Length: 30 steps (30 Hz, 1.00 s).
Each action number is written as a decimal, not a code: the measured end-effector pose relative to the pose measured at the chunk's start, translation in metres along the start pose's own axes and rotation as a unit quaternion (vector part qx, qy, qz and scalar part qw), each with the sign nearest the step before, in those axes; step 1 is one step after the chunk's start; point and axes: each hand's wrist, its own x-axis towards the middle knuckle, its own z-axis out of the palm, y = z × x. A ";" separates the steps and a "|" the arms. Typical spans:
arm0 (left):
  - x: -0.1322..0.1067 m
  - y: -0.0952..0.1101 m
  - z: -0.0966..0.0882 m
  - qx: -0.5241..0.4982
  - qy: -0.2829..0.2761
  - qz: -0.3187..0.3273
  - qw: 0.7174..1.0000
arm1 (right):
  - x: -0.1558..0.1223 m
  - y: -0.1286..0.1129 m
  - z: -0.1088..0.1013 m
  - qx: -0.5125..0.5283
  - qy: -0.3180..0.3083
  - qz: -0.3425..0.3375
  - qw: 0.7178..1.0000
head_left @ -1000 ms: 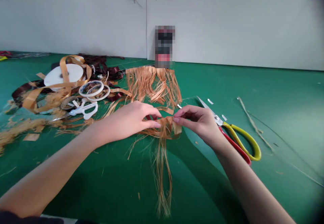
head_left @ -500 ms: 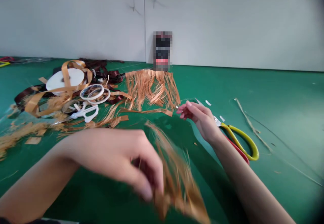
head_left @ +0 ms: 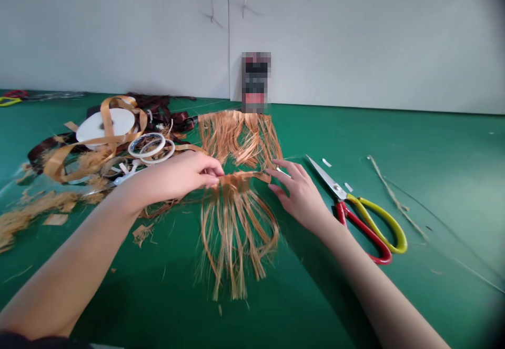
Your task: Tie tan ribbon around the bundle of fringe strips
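My left hand [head_left: 185, 175] pinches the left end of a fringed piece of orange-brown ribbon [head_left: 232, 180]. The ribbon's loose threads fan out towards me over the green table. Close to the right end of this ribbon band, my right hand [head_left: 298, 193] is held with its fingers apart. Its fingertips are at the band's edge; whether they touch is unclear. A small whitish bit [head_left: 283, 172] shows by those fingers. Just beyond both hands lies a second fringed ribbon [head_left: 239, 138], spread flat.
Scissors [head_left: 357, 212] with red and yellow handles lie right of my right hand. At left are a white spool [head_left: 106, 128], tape rolls [head_left: 152, 148], partly covered white scissors [head_left: 128, 174] and frayed scraps [head_left: 39, 207]. A pixelated upright object [head_left: 256, 82] leans on the white wall.
My left hand has brought the fringed ribbon forward from near me, and its threads now hang towards me. My right hand has turned palm down, slightly lower, beside the band's right end.
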 end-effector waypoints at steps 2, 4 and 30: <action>0.002 -0.006 -0.002 0.019 0.010 -0.017 1.000 | 0.000 0.002 0.001 -0.025 -0.011 -0.020 0.999; 0.004 -0.009 -0.003 0.036 0.020 -0.014 0.999 | 0.000 0.001 0.001 -0.041 -0.018 -0.034 0.998; 0.011 0.015 0.026 -0.044 -0.006 0.107 0.993 | -0.001 -0.031 -0.006 0.083 0.015 -0.083 0.993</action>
